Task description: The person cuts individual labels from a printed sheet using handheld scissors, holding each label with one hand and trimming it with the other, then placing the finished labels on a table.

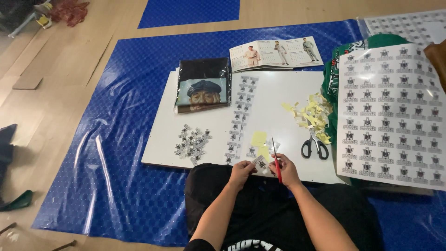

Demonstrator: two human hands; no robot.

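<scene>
Wood-plank floor [69, 60], pale, matte; over it a glossy blue plastic sheet [125, 153] with a fine dotted emboss, wrinkled with glare streaks. On the sheet lies a flat white board [278, 97], smooth, rectangular. Person sits at its near edge, black clothing in the lap. Left hand [240, 173] grip pinches a small printed sticker [260, 162], paper, roughly square, held just over the board's near edge. Right hand [287, 171] grip is closed round red-handled scissors [276, 158], blades pointing up and away, tip right beside the sticker. On the board: pile of cut stickers [193, 143] at left, an uncut strip of stickers [241, 116] running down the middle, yellow backing scraps [312, 116] heaped at right, black-handled scissors [314, 145] just below them. Far left corner has a dark folded garment in clear wrap [203, 83], shiny film. Open calendar booklet [275, 53] beyond the board. At right, a large sticker sheet [395, 111] with a grid of identical marks lies over green fabric [332, 79]
</scene>
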